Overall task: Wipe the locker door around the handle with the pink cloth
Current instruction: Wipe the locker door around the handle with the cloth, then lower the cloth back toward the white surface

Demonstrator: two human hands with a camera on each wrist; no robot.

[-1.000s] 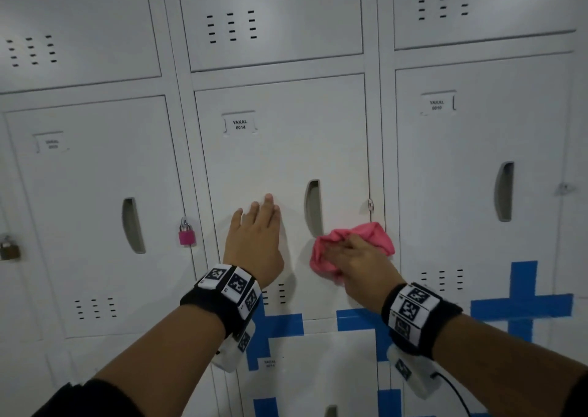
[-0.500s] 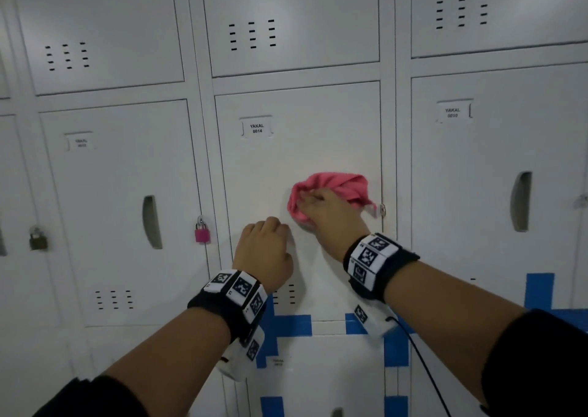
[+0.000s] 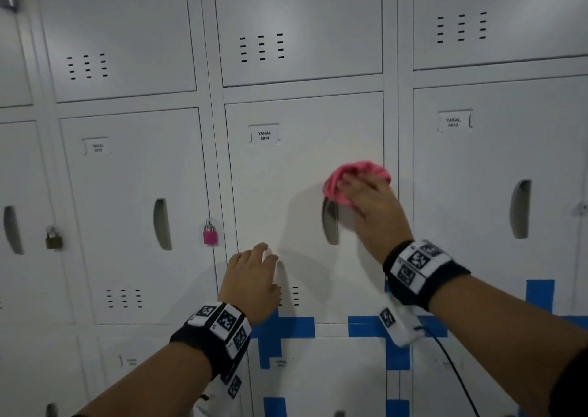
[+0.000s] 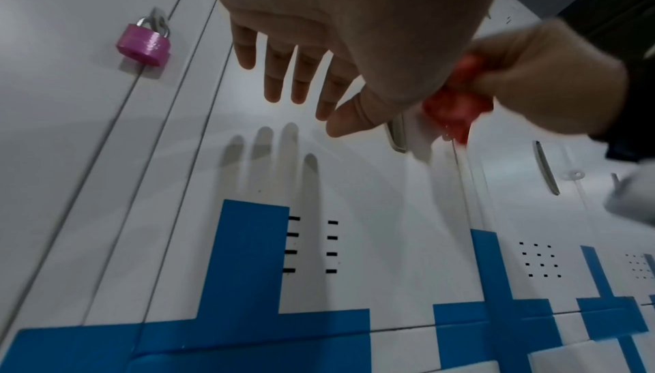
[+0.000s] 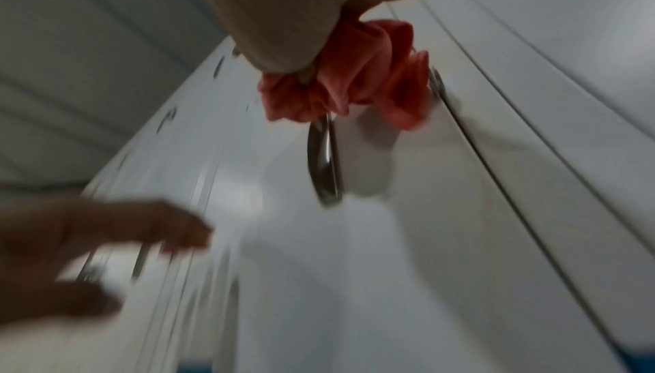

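Left hand (image 3: 251, 281), fingers straight, hovers just off the locker door (image 3: 286, 194) near its lower-left corner, holding nothing. Right hand (image 3: 370, 206) grips the bunched pink cloth (image 3: 346, 175), pressed to the door at the handle's (image 3: 331, 222) top end, nr the right edge. Wipe looks mid-course; area below the handle prob. still to do.

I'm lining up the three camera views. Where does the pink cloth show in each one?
Head: pink cloth right of centre, under the right hand, above the handle.
Left wrist: upper right, right of the handle.
Right wrist: upper centre, over the handle.
Shared landmark: the handle.
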